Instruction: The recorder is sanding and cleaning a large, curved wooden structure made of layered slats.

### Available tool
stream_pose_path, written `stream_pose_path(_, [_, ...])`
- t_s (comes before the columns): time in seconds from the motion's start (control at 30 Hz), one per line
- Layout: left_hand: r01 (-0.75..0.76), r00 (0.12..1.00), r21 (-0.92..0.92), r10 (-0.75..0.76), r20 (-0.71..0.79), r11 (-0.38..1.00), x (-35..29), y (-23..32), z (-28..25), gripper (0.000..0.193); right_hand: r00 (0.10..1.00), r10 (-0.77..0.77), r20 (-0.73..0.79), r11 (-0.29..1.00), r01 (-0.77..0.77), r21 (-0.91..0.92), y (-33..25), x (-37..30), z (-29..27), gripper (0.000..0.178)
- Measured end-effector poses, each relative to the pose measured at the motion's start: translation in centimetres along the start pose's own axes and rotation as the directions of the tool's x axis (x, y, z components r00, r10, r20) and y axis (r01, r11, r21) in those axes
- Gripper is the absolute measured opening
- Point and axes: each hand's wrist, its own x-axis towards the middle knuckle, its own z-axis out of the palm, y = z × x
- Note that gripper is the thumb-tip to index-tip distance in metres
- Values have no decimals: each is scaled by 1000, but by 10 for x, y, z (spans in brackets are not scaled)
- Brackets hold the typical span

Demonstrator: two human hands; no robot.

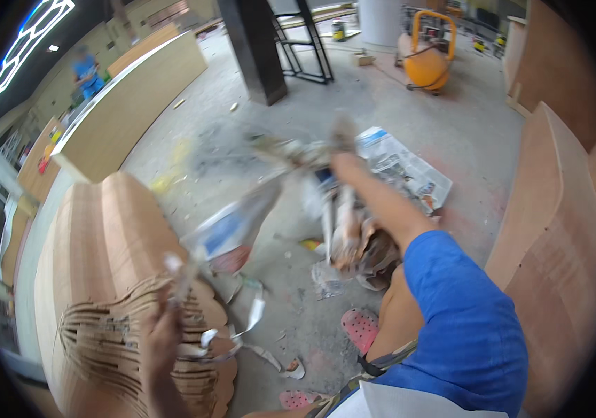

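Note:
My left hand [162, 331] is closed around a pale, narrow, partly see-through piece [179, 275], too blurred to name. It is over a curved wooden form [106, 223] built of glued strips, its near end cut into many thin slots. White curled strips [253, 317] hang beside it. My right arm reaches forward over crumpled newspaper [361, 244]. My right hand [343, 143] is smeared by motion, so its fingers do not show. Right next to it is a blurred bundle of paper [287, 152]. A white and blue sheet [235, 226] trails toward the wooden form.
A flat newspaper [406, 167] lies on the grey floor [207, 132]. Curved wooden panels [542, 279] stand at my right. Further off are a dark post [253, 52], a yellow air compressor [427, 66], a long wooden counter [131, 104] and a person in blue [88, 73].

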Motion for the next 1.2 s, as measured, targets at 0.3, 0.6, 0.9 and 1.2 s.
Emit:
stream_pose_path(0.3, [-158,921,471,-43,388,868,20,-12,9,40,802,-392,-450,879,472,74,-126,-36,-194,71])
stream_pose_path(0.6, [-12,917,297,-108,385,955,8,13,-10,25,-8,-995,-96,-75,690,720,-273,-157,-182,39])
stream_pose_path(0.9, [-258,952,-526,121,-281,810,-35,-40,25,35,662,-702,-263,-538,-250,805,-383,-221,-153,20])
stream_pose_path(1.2, [-102,995,-567,76,-69,817,-58,-55,1,37,527,-800,-288,-362,-41,931,-362,-186,-155,18])
